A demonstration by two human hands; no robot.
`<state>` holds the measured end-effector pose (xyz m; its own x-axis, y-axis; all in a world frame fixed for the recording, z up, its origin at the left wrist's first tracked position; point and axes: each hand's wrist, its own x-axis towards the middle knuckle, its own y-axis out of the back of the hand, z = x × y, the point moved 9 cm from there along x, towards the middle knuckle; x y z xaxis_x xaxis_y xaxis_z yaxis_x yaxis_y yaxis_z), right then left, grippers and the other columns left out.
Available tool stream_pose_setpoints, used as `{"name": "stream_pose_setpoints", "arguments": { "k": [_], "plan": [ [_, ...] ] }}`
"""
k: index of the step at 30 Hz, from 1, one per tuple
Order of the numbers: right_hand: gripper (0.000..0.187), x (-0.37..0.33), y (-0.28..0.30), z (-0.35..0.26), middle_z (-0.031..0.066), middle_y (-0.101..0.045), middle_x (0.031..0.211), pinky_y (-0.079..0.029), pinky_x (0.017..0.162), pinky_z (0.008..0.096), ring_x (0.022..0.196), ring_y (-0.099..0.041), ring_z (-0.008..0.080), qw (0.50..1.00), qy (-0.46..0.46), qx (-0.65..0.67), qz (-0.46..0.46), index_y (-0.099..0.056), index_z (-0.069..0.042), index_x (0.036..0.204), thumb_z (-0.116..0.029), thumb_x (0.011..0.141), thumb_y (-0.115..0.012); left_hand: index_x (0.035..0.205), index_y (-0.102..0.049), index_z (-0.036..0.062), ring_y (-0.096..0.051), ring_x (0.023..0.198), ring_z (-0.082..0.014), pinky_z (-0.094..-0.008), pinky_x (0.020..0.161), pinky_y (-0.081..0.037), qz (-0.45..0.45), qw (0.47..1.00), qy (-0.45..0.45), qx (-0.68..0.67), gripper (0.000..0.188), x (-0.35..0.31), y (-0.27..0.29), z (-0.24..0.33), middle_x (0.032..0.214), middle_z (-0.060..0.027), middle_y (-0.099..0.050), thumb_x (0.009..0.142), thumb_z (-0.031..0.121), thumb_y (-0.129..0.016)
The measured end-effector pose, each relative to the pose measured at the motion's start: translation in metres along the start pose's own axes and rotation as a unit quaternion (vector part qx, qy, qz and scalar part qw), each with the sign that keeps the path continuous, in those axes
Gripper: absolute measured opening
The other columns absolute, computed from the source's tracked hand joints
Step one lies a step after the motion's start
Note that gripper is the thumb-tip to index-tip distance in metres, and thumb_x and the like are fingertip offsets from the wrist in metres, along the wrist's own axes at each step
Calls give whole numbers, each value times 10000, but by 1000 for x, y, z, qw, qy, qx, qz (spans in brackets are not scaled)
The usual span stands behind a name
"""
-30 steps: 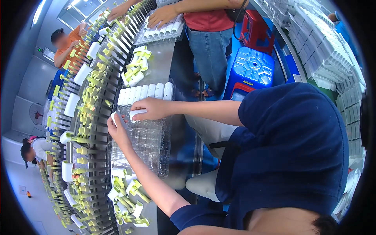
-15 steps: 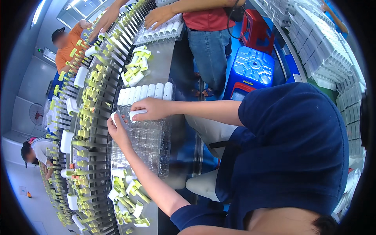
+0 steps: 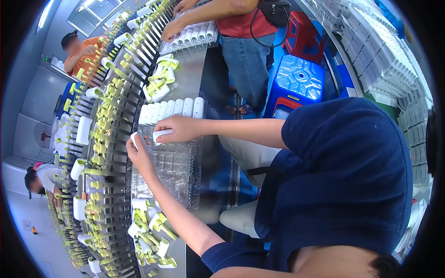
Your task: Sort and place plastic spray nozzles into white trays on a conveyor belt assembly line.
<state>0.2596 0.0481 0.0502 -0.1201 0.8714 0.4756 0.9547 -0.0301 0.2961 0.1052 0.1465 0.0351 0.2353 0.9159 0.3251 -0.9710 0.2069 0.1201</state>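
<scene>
Both hands are over a stack of clear plastic trays [image 3: 171,171]. My left hand [image 3: 140,155] is closed on a slim white plastic cover [image 3: 134,139], held upright between thumb and fingers. Just to its right, my right hand [image 3: 178,129] grips a second white plastic cover [image 3: 163,135], its fingers wrapped over the top. The two covers are close together but apart. Right behind the hands, a row of several rounded white covers [image 3: 178,107] fills the far end of the top tray.
On the left runs a conveyor with yellow-green pegs [image 3: 98,148], some carrying white parts. Piles of white and yellow-green pieces lie nearer [image 3: 150,234] and farther [image 3: 161,78]. A co-worker in red [image 3: 243,23] stands beyond, near a blue stool [image 3: 299,78]. Tray stacks [image 3: 375,51] stand right.
The conveyor's pegs and white parts have moved toward the near end. The co-worker's reaching arm has drawn back from the conveyor toward a tray. My hands have barely moved.
</scene>
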Motion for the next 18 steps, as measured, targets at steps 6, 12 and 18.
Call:
{"name": "stream_pose_setpoints", "arguments": {
  "k": [6, 12, 18],
  "plan": [
    [414, -1, 0, -1, 130, -687, 972, -479, 815, 334, 912, -653, 222, 1000, 3, 2, 6, -643, -22, 1061, -399, 888, -630, 1075, -540, -4, -560, 678, -92, -231, 624, -455, 2, 1000, -1, 20, 299, -2, -1, 5, 886, -81, -649, 976, 278, -557],
    [426, -1, -1, 3, 138, -682, 997, -478, 822, 340, 928, -649, 233, 1000, -11, -4, 0, -639, -24, 1075, -406, 887, -628, 1077, -538, -3, -562, 686, -91, -232, 621, -451, 2, 1000, 8, 7, 304, 0, 0, 0, 887, -81, -651, 973, 281, -564],
    [433, 1, 0, 4, 141, -681, 993, -478, 815, 346, 921, -650, 247, 1000, -2, -11, 2, -640, -25, 1071, -416, 886, -626, 1077, -540, -2, -566, 692, -95, -234, 629, -452, -3, 1000, 1, 5, 299, 0, -3, 1, 888, -81, -651, 976, 279, -560]
  ]
}}
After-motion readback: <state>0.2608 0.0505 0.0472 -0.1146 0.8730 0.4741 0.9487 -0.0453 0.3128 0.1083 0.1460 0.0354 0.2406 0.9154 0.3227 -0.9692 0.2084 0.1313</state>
